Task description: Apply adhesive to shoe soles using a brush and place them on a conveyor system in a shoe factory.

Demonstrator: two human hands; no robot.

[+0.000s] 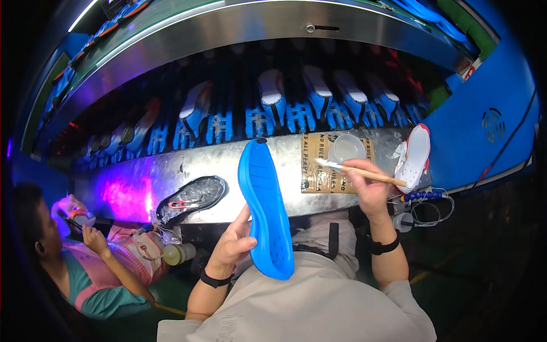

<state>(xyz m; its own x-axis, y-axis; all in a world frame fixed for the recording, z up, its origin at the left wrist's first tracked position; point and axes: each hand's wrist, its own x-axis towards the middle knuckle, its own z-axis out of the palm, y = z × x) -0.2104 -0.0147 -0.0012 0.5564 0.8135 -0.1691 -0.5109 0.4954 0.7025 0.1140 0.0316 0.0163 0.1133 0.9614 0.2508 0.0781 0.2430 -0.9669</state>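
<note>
My left hand [232, 242] grips a blue shoe sole [265, 211] by its left edge, thumb on the near side. The sole stands nearly upright, its hollow inner face with small holes turned to the right. In my right hand [369, 185] is a brush [370, 172] with a light wooden handle, its pale bristles pointing left. The bristles are just in front of a translucent plastic cup [348, 148] on a piece of printed brown cardboard [316, 179]. Brush and sole are apart.
A white shoe part with red trim [415, 157] leans at the bench's right end. A dark tray [192, 198] holds a red-handled tool. Beyond the metal bench [239, 212], blue racks [257, 122] carry shoe uppers. At left sits a co-worker [85, 256] with a shoe in hand.
</note>
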